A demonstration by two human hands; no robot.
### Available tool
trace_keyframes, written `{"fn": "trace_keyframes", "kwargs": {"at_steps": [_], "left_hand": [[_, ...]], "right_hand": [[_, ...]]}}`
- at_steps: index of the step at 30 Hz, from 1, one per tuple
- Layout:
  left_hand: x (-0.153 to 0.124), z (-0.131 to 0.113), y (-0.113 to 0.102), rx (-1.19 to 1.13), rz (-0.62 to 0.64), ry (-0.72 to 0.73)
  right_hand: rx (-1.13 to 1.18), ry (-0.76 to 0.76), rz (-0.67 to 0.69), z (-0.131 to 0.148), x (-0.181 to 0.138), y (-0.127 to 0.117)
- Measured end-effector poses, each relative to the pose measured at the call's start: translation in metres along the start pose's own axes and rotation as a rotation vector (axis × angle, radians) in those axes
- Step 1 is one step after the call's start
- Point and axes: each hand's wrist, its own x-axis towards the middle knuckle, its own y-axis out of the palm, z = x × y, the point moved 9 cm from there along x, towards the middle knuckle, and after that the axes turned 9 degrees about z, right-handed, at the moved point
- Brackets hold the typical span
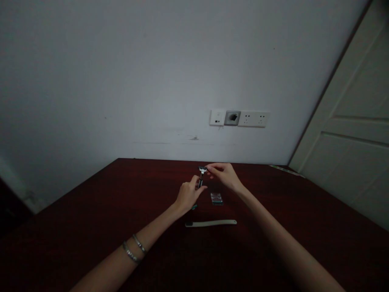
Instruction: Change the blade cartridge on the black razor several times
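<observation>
My left hand (187, 194) is closed around the handle of a razor (202, 172), which it holds upright above the table. The razor has a silver neck, a dark head on top and a dark and light handle. Fingers of my right hand (225, 175) are pinched together at the right end of the razor's head. Below the hands lies a small clear plastic case (216, 198) with a green edge. A small green piece (194, 207) shows beside my left wrist, mostly hidden. Nearer to me lies a long pale toothbrush-like stick (212, 223) with a dark left end.
The dark red table (121, 194) reaches back to a pale wall with a row of sockets (247, 119). A white panelled door (355, 150) stands at the right. A flat pale strip (287, 171) lies along the table's far right edge.
</observation>
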Motion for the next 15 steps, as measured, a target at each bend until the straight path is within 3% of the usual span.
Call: {"fn": "trace_keyframes", "kwargs": {"at_steps": [15], "left_hand": [[0.000, 0.004, 0.003, 0.121, 0.024, -0.010]], "right_hand": [[-0.168, -0.110, 0.064, 0.017, -0.004, 0.008]]}}
